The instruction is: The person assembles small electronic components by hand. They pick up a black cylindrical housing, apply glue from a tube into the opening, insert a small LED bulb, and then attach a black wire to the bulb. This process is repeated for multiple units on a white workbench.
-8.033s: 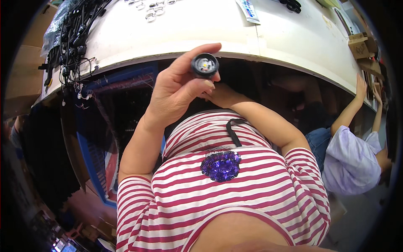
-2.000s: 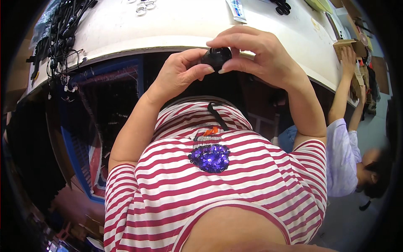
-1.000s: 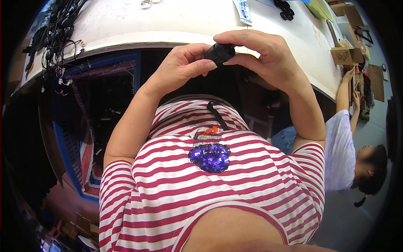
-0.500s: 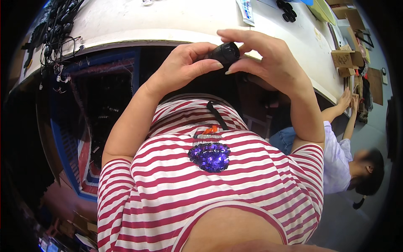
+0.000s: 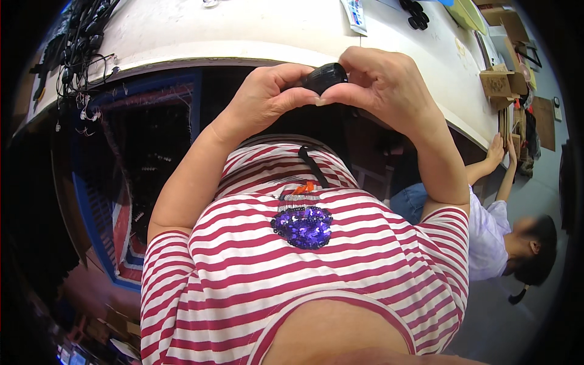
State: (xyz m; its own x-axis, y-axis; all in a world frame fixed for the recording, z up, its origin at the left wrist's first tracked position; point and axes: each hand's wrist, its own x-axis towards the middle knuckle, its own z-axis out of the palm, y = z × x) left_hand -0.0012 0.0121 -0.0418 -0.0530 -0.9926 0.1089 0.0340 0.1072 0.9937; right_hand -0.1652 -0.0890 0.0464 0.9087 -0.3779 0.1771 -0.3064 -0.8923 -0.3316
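A short black cylindrical part (image 5: pixel 325 78), ribbed along its side, is held between my two hands in front of me, near the table's front edge. My left hand (image 5: pixel 267 94) is closed round its left end, thumb along the near side. At the other end, my right hand (image 5: pixel 386 82) grips it with thumb and curled fingers. My two thumb tips nearly meet below the part. Its left end is hidden in my left fingers, so I cannot tell its exact kind.
On the white table (image 5: pixel 243 27) lie a white and blue tube (image 5: pixel 354 16), several small black round parts (image 5: pixel 417 15) and a bundle of black cables (image 5: pixel 82 55). A blue-framed bin (image 5: pixel 97 225) stands below, left. A co-worker (image 5: pixel 486 234) works at right near an open cardboard box (image 5: pixel 502 84).
My right hand has closed from a spread position onto the right end of the black part. The part has turned slightly, and its end face shows less.
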